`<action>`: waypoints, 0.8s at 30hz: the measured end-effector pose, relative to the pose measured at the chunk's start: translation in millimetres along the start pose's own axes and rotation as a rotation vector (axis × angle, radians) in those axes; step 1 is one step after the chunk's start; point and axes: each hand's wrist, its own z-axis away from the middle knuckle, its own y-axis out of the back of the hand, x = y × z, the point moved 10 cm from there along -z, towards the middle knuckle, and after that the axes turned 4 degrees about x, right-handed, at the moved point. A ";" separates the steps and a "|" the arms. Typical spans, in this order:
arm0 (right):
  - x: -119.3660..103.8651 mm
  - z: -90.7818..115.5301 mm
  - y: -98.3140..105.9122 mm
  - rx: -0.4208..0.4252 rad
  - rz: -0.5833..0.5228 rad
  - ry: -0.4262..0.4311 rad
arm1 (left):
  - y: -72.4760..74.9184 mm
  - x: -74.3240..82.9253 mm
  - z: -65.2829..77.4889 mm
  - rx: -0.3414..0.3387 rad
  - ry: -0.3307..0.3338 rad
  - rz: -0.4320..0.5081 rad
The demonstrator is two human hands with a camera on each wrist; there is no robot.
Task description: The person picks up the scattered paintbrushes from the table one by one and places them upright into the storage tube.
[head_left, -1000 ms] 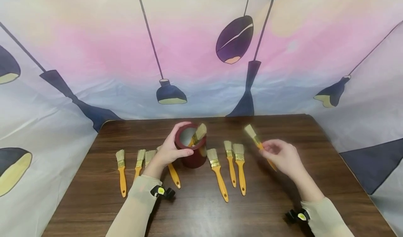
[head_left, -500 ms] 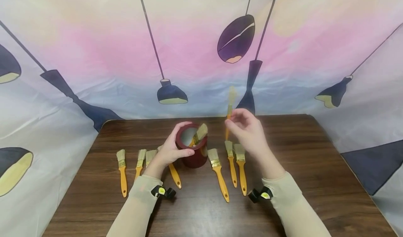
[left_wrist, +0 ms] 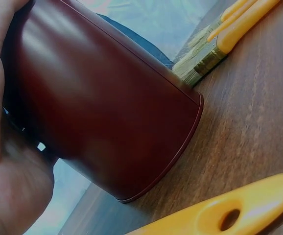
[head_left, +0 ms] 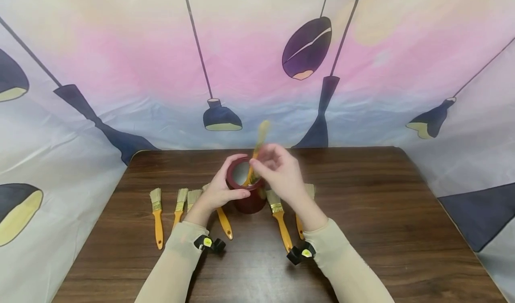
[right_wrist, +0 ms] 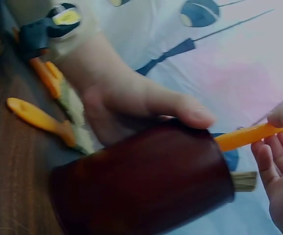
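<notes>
A: Left hand first: it grips a dark red container near the top, thumb along the near side of the rim, other fingers round the far side.

B: And the right hand is right at the mouth! Thumb and fingers pinch a paintbrush, bristles up and blurred, orange handle slanting down into the opening.

A: The right wrist view backs you up: handle inside the rim, and just beside it a second brush pokes its bristles out.

B: The container stands mouth up on the dark wooden table, brushes lying on both sides of it.

A: Four to the left: an outer brush on its own, a close pair partly behind the left arm, and a nearer brush just beside the container.

B: To the right, a wide brush, with bits of others peeking round the right wrist, mostly hidden.

A: Pale sleeves on both arms, black wrist cameras strapped on.

B: And behind it all, a pink-and-blue cloth printed with hanging lamps.
</notes>
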 end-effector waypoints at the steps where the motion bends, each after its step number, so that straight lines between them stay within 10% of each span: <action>1: 0.6 1.2 -3.7 -0.009 0.040 0.009 | 0.0 -0.4 0.2 0.000 0.008 -0.006; 12: -8.2 0.7 -29.8 -0.173 0.451 0.112 | 1.8 -1.9 2.6 0.005 0.020 -0.049; 24: -4.7 0.2 -52.6 -0.366 0.653 0.147 | -2.6 -1.8 1.9 -0.028 0.014 -0.032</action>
